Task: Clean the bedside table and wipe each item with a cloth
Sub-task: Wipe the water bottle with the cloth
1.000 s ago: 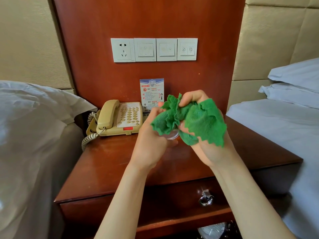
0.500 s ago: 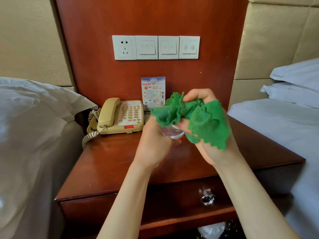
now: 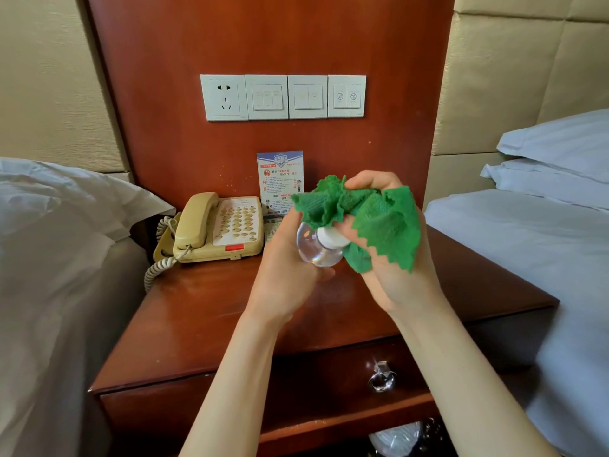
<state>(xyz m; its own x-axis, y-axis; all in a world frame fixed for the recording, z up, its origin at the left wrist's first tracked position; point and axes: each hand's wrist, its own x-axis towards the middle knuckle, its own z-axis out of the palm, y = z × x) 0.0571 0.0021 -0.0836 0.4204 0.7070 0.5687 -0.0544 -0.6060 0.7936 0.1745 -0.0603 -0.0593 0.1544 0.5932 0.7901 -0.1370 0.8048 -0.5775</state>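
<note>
Two hands meet above the bedside table (image 3: 204,324) in my head view. My left hand (image 3: 283,275) curls its fingers round a small clear bottle (image 3: 314,249), its white cap (image 3: 331,237) tilted toward me. My right hand (image 3: 392,258) has its fingers bunched round the green cloth (image 3: 379,222), which drapes over the bottle's far end and hangs beside the cap. Both are held up off the wood. At the table's back left sits a beige telephone (image 3: 217,229) with its coiled cord (image 3: 158,268). A printed card (image 3: 280,179) leans upright against the wooden panel, under a row of wall switches (image 3: 283,97). Beds (image 3: 527,245) flank both sides.
</note>
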